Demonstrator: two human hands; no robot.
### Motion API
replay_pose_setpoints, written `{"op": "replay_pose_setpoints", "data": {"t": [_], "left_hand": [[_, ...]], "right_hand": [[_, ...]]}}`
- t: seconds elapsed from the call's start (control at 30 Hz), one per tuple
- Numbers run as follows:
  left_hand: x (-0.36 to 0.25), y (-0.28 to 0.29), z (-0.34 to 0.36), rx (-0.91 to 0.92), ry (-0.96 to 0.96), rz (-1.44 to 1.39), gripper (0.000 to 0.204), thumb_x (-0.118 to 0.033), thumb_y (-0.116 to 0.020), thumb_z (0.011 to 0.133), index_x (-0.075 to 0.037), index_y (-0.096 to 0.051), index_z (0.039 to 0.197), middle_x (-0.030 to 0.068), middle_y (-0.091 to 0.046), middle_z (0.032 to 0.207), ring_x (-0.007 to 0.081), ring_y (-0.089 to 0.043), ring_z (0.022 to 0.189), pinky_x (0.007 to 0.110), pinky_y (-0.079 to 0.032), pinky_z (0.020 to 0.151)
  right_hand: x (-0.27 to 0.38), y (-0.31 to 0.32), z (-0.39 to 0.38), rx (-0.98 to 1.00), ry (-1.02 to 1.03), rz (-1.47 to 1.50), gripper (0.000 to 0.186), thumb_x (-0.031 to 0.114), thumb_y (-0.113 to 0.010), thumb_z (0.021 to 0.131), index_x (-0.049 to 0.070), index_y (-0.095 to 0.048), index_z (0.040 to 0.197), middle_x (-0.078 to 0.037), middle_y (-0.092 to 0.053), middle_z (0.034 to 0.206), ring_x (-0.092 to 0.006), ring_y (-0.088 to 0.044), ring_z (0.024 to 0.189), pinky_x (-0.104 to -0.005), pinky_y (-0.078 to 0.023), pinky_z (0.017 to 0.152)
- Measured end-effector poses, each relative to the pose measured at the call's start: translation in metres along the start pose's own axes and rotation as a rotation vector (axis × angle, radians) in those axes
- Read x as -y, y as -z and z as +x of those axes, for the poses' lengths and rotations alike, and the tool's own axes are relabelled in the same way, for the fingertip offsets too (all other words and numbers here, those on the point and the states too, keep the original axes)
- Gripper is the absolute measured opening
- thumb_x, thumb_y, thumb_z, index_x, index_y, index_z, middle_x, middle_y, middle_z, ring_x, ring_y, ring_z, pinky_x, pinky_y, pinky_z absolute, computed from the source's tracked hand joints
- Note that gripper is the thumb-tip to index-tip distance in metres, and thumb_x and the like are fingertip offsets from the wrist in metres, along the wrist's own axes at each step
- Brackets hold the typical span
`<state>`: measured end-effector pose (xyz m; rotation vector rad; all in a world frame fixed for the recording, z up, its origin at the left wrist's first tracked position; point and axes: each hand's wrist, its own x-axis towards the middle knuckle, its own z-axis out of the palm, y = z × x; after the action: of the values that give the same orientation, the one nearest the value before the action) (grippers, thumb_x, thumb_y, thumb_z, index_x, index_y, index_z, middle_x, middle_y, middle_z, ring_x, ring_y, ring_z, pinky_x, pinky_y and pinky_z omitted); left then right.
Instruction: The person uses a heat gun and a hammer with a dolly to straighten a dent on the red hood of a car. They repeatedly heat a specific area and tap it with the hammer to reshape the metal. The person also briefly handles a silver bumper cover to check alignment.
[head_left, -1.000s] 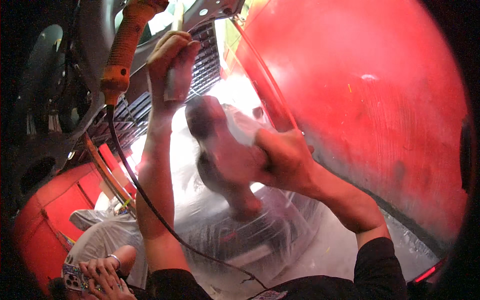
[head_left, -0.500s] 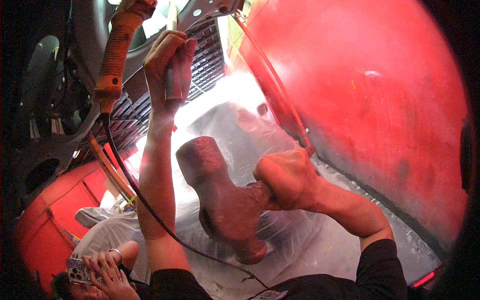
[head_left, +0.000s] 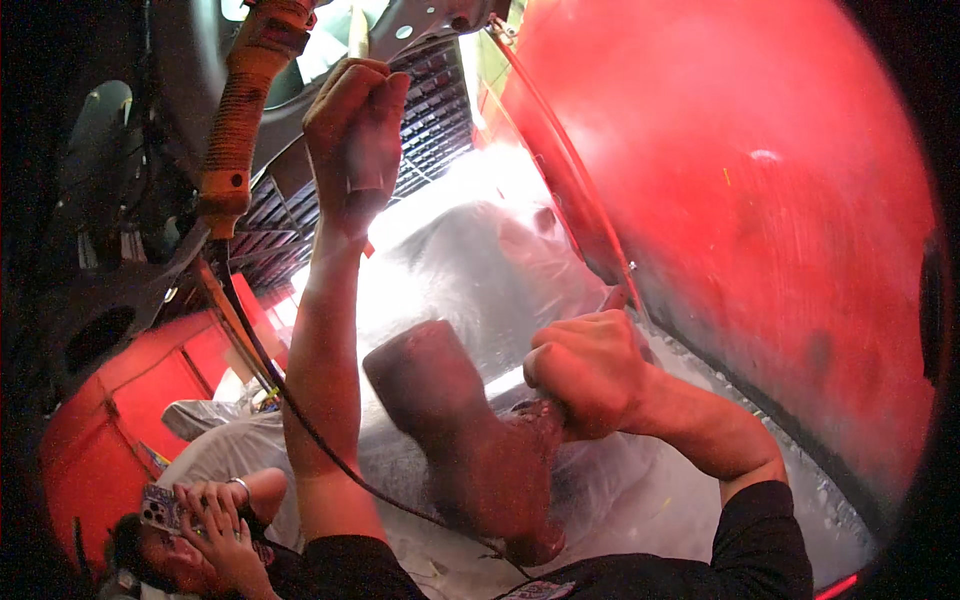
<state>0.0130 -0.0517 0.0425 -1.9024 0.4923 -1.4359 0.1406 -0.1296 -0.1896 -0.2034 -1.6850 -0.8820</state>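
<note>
Head view: left hand [head_left: 352,130] grips a rod [head_left: 358,34]; right hand [head_left: 590,372], hammer [head_left: 465,440] (shirt print [head_left: 540,590] unclear).

Workshop interior
Orange ribbed handle [head_left: 234,130] with black cord [head_left: 224,262] and dark cut-out metal panel [head_left: 178,90], left; heavy reddish-brown hammer [head_left: 485,450], near; translucent plastic sheeting [head_left: 470,260], far.

I see a red wall [head_left: 760,230] rising along the right edge of the pale floor [head_left: 685,495], dark grey toward its base, a second red wall [head_left: 125,435] at left, and dark slats [head_left: 432,125] beside glaring white light [head_left: 492,180].
</note>
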Motion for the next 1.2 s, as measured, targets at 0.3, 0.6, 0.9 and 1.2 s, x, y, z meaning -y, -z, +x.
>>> {"op": "replay_pose_setpoints", "data": {"t": [0.3,0.6,0.9,1.2], "left_hand": [[0.000,-0.014,0.009,-0.031,0.001,0.030,0.016,-0.002,-0.064,0.082,-0.001,-0.050,0.075,0.0131,-0.050,0.069,0.0298,-0.050,0.061,0.034,-0.042,0.058],[-0.009,-0.013,0.009,-0.016,-0.023,0.075,0.017,-0.003,-0.061,0.081,-0.001,-0.046,0.073,0.0151,-0.046,0.068,0.0331,-0.047,0.061,0.038,-0.040,0.058],[-0.015,-0.018,0.008,-0.045,0.019,0.032,0.016,-0.004,-0.055,0.081,-0.001,-0.044,0.070,0.0168,-0.045,0.067,0.0342,-0.045,0.060,0.038,-0.039,0.057],[-0.008,-0.011,0.015,0.008,-0.044,0.196,0.013,-0.009,-0.058,0.090,0.001,-0.055,0.082,0.0125,-0.054,0.071,0.0231,-0.051,0.060,0.032,-0.042,0.059]], "right_hand": [[-0.016,0.003,-0.021,-0.138,-0.148,-0.081,0.023,0.017,-0.074,0.069,0.007,-0.055,0.077,-0.008,-0.055,0.062,-0.0283,-0.054,0.049,-0.0372,-0.041,0.046],[-0.021,-0.011,-0.057,-0.296,-0.438,-0.205,0.029,0.022,-0.081,0.054,0.008,-0.062,0.071,-0.007,-0.056,0.059,-0.0207,-0.056,0.052,-0.0366,-0.046,0.050],[-0.013,-0.002,-0.046,-0.104,-0.348,-0.076,0.037,0.037,-0.084,0.058,0.012,-0.061,0.071,-0.005,-0.054,0.058,-0.0256,-0.058,0.051,-0.0358,-0.045,0.049],[0.010,0.004,-0.036,-0.249,-1.166,0.516,0.026,0.008,-0.082,0.068,0.010,-0.059,0.080,0.003,-0.051,0.066,-0.0104,-0.050,0.058,-0.0291,-0.044,0.052]]}}
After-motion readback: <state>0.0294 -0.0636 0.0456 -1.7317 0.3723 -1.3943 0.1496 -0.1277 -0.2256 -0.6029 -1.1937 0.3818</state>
